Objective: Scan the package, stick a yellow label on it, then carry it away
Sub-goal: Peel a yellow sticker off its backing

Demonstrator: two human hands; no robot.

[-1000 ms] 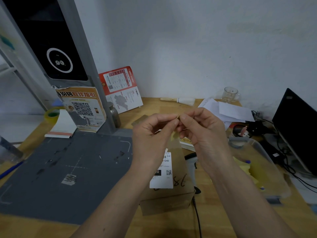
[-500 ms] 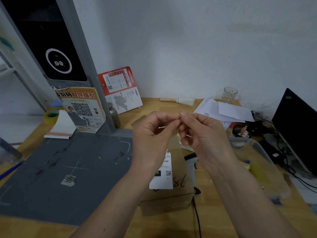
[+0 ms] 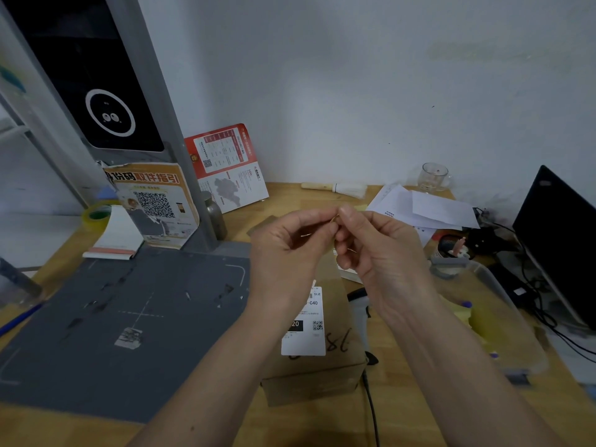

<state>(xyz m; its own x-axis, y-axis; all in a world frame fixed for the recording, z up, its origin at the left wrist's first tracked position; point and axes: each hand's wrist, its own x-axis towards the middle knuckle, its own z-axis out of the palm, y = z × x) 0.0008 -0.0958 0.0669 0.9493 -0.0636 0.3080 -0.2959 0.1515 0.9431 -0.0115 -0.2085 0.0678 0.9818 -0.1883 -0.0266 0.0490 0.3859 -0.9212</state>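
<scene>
Both hands are raised together above the package, forearms reaching in from the near edge. The left hand [image 3: 290, 246] has thumb and forefinger curled and pinching a thin yellowish label [image 3: 335, 218] at its tip; the right hand [image 3: 380, 250] meets it there, its thumb and forefinger nipped on the same small piece, the other fingers loosely curled beneath. The label shows only as a sliver between the fingertips.

Directly below the hands the brown cardboard package [image 3: 322, 366] lies on the wooden worktop [image 3: 283, 195]. Its white shipping label [image 3: 304, 327] reads "C40" and "20", with a small QR code, and handwritten digits that look like "78" sit just beside it on the cardboard.

To the left of the hands lies a grey scanning mat [image 3: 106, 317], with a grey scanner post [image 3: 151, 108] rising behind it and an orange poster [image 3: 154, 204] bearing a large QR code and Chinese characters. Beyond the hands a red-and-white leaflet [image 3: 227, 166] leans on the pale wall. To the right of the hands are loose white papers [image 3: 429, 208], a glass mug [image 3: 433, 177], a clear plastic tray [image 3: 503, 321] and a dark monitor [image 3: 561, 240].
</scene>
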